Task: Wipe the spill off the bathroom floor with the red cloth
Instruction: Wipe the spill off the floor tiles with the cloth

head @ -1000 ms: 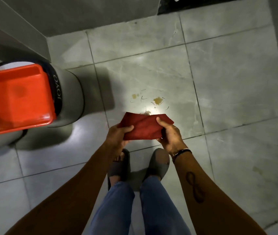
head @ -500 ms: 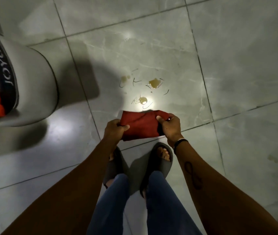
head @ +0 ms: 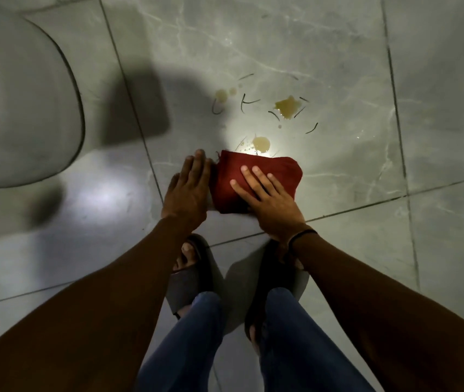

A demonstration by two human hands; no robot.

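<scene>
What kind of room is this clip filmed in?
Most likely a bathroom or washroom: the floor is large grey marbled tile with grout lines, and a big rounded plastic bin or drum stands at the left. No fixtures are in view, so that's a hedged guess.

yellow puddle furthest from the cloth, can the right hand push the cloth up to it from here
Probably yes. The right hand lies flat on the red cloth, and only bare tile, a nearer puddle and thin dark strands lie before the far puddle.

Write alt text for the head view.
A right hand presses a folded red cloth flat on the grey tiled floor, just short of yellowish spill drops. The left hand rests at the cloth's left edge.
</scene>
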